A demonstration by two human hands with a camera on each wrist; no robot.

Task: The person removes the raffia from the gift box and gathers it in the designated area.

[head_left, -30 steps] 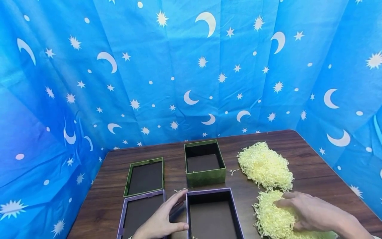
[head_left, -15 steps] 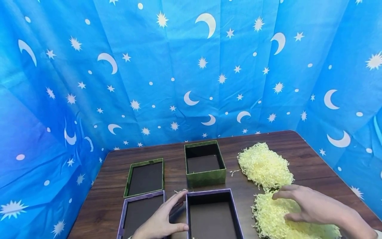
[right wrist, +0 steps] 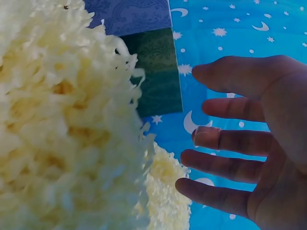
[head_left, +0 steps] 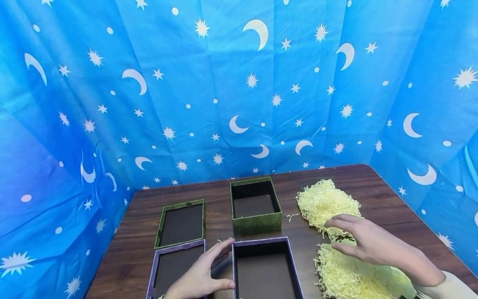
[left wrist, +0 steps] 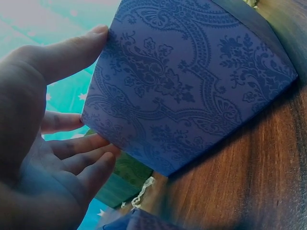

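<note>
The thumb and fingertips of my left hand (head_left: 203, 272) touch the left side of a deep purple box (left wrist: 192, 86) with a dark inside; the fingers lie relaxed at its far left corner. My right hand (head_left: 377, 243) is held above the near pile of pale yellow shredded paper (head_left: 351, 274), fingers spread and nothing between them. In the right wrist view its fingers (right wrist: 235, 163) point at the pile, with a gap between. A far pile of shredded paper (head_left: 325, 203) lies behind that hand.
Behind the purple box stands a green box (head_left: 257, 224). To the left lie a shallow green lid (head_left: 183, 224) and a shallow purple lid (head_left: 175, 265), dark insides up. Loose shreds (head_left: 293, 216) lie on the wooden table (head_left: 123, 249). A blue star-and-moon cloth (head_left: 209, 83) hangs behind.
My right hand has lifted out of the near shredded paper and shifted up and left over the gap between the piles. My left hand stays at the purple box.
</note>
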